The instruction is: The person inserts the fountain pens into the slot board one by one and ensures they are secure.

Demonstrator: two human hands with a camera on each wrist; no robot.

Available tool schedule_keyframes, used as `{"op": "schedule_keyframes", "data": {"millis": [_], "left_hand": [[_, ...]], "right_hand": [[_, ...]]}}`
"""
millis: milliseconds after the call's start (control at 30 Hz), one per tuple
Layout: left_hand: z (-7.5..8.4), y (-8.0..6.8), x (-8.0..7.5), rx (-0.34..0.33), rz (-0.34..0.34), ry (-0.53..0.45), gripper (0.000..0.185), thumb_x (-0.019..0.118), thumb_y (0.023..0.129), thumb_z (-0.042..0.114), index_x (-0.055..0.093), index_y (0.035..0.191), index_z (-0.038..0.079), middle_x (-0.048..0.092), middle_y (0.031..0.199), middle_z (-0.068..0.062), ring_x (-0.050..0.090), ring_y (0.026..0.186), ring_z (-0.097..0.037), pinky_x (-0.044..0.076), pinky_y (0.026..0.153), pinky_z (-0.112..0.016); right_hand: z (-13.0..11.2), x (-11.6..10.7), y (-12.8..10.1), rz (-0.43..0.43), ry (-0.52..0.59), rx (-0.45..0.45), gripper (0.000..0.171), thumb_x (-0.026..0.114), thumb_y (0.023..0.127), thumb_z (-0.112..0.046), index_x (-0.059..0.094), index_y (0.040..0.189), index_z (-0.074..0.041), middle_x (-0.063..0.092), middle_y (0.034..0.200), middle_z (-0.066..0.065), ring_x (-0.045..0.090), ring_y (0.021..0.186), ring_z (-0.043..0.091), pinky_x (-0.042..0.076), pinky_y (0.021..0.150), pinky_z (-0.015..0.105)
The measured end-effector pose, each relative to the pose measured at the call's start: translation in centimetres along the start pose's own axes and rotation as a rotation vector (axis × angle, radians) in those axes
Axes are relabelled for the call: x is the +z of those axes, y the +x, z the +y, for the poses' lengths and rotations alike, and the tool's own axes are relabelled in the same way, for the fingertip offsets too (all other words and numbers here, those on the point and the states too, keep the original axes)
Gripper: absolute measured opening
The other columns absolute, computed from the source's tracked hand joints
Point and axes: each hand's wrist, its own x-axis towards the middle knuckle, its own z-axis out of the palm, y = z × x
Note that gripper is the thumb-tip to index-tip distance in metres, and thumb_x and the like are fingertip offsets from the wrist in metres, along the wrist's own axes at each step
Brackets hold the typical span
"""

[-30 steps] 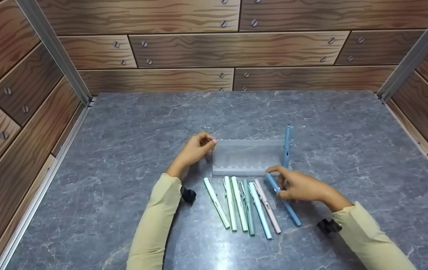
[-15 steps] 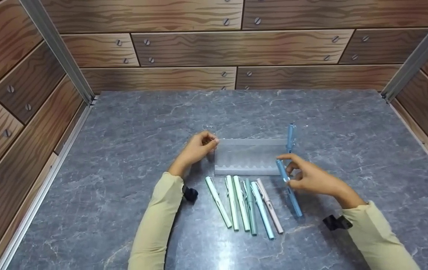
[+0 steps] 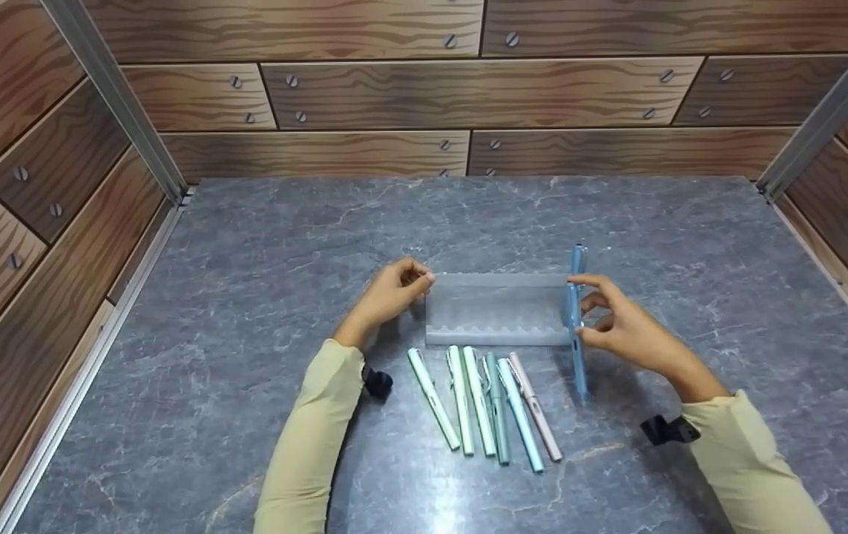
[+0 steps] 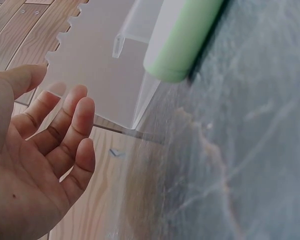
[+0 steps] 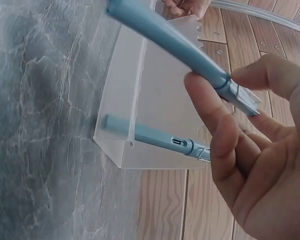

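Note:
A translucent plastic pen stand point(image 3: 498, 308) with notched rails stands mid-table. My left hand point(image 3: 394, 295) pinches its upper left corner between thumb and index finger, the other fingers loosely bent. Near the stand's right end, my right hand point(image 3: 613, 322) holds a blue pen point(image 5: 175, 42) by its cap end, between thumb and fingers. The pen's lower end points toward the table front. A second blue pen point(image 5: 157, 137) leans in the stand's end slot, partly hidden behind the held one in the head view.
In front of the stand lie several pens: pale green pens point(image 3: 435, 400), a dark green pen point(image 3: 496, 415), a light blue pen point(image 3: 520, 415) and a pinkish pen point(image 3: 535, 404). Wood-patterned walls point(image 3: 364, 96) surround the grey marbled table point(image 3: 194, 386).
The right hand has lifted the blue pen off the table and carried it up and right to the stand's right end, turning it nearly upright. The left hand stays on the stand's corner.

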Motion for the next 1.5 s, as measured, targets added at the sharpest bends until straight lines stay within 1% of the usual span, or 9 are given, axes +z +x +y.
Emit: {"op": "schedule_keyframes", "data": {"millis": [233, 367, 500, 700, 867, 1000, 1167, 1300, 1500], "left_hand": [[0.0, 0.0, 0.0, -0.006, 0.005, -0.008, 0.019, 0.059, 0.096, 0.018, 0.062, 0.102, 0.001, 0.062, 0.081, -0.003, 0.059, 0.075, -0.031, 0.043, 0.059, -0.02], [0.0, -0.1, 0.0, -0.011, 0.002, -0.012, 0.019, 0.059, 0.096, 0.019, 0.062, 0.103, 0.001, 0.061, 0.082, -0.004, 0.057, 0.072, -0.024, 0.043, 0.059, -0.02], [0.0, -0.1, 0.0, -0.009, -0.004, 0.001, 0.021, 0.059, 0.096, 0.021, 0.062, 0.104, 0.001, 0.064, 0.085, -0.008, 0.059, 0.075, -0.026, 0.044, 0.061, -0.021], [0.0, 0.0, 0.0, -0.008, -0.009, 0.02, 0.02, 0.057, 0.097, 0.021, 0.062, 0.105, 0.003, 0.064, 0.085, -0.006, 0.058, 0.072, -0.017, 0.045, 0.062, -0.021], [0.0, 0.0, 0.0, -0.001, -0.006, 0.028, 0.02, 0.058, 0.097, 0.02, 0.062, 0.104, 0.002, 0.064, 0.084, -0.006, 0.058, 0.07, -0.016, 0.045, 0.061, -0.02], [0.0, 0.0, 0.0, 0.003, -0.005, 0.029, 0.021, 0.058, 0.096, 0.021, 0.062, 0.105, 0.002, 0.064, 0.084, -0.006, 0.059, 0.072, -0.02, 0.045, 0.061, -0.02], [-0.1, 0.1, 0.0, 0.003, -0.006, 0.031, 0.022, 0.058, 0.096, 0.021, 0.062, 0.105, 0.002, 0.064, 0.084, -0.006, 0.059, 0.073, -0.021, 0.044, 0.061, -0.02], [-0.2, 0.1, -0.1, 0.006, -0.007, 0.043, 0.022, 0.059, 0.096, 0.022, 0.062, 0.105, 0.002, 0.065, 0.085, -0.006, 0.058, 0.071, -0.017, 0.044, 0.061, -0.02], [-0.1, 0.0, -0.1, -0.005, -0.01, 0.025, 0.021, 0.058, 0.097, 0.021, 0.062, 0.106, 0.002, 0.064, 0.084, -0.007, 0.061, 0.076, -0.028, 0.045, 0.061, -0.021]], "right_hand": [[-0.3, -0.1, 0.4, 0.149, -0.007, -0.064, 0.068, 0.058, 0.088, 0.008, 0.026, 0.146, -0.008, 0.055, 0.107, 0.022, 0.068, 0.072, 0.022, 0.057, 0.067, 0.027], [-0.6, 0.1, 0.6, 0.258, -0.022, -0.095, 0.068, 0.059, 0.088, 0.009, 0.028, 0.146, -0.008, 0.057, 0.105, 0.021, 0.066, 0.07, 0.012, 0.055, 0.065, 0.022], [-0.9, 0.3, 0.8, 0.36, -0.055, -0.092, 0.067, 0.058, 0.088, 0.008, 0.029, 0.146, -0.011, 0.057, 0.108, 0.02, 0.064, 0.072, 0.001, 0.051, 0.063, 0.017], [-1.1, 0.5, 1.3, 0.436, -0.09, -0.118, 0.066, 0.056, 0.088, 0.008, 0.03, 0.146, -0.011, 0.058, 0.109, 0.02, 0.061, 0.074, -0.006, 0.051, 0.064, 0.013], [-1.0, 1.0, 1.8, 0.486, -0.135, -0.141, 0.065, 0.057, 0.088, 0.009, 0.033, 0.144, -0.012, 0.061, 0.109, 0.02, 0.07, 0.077, 0.018, 0.05, 0.062, 0.011], [-0.5, 1.4, 2.2, 0.522, -0.152, -0.155, 0.064, 0.059, 0.087, 0.009, 0.035, 0.143, -0.012, 0.062, 0.11, 0.021, 0.07, 0.082, 0.037, 0.048, 0.063, 0.008], [0.1, 1.8, 2.4, 0.543, -0.167, -0.155, 0.063, 0.06, 0.088, 0.007, 0.036, 0.143, -0.013, 0.061, 0.111, 0.022, 0.07, 0.084, 0.039, 0.048, 0.066, 0.008], [0.5, 1.9, 2.6, 0.542, -0.193, -0.132, 0.063, 0.061, 0.088, 0.005, 0.036, 0.143, -0.013, 0.061, 0.112, 0.022, 0.07, 0.085, 0.039, 0.053, 0.066, 0.02], [0.7, 2.1, 2.9, 0.533, -0.236, -0.108, 0.063, 0.062, 0.087, 0.004, 0.037, 0.142, -0.013, 0.063, 0.112, 0.023, 0.071, 0.084, 0.039, 0.056, 0.062, 0.036]]}}
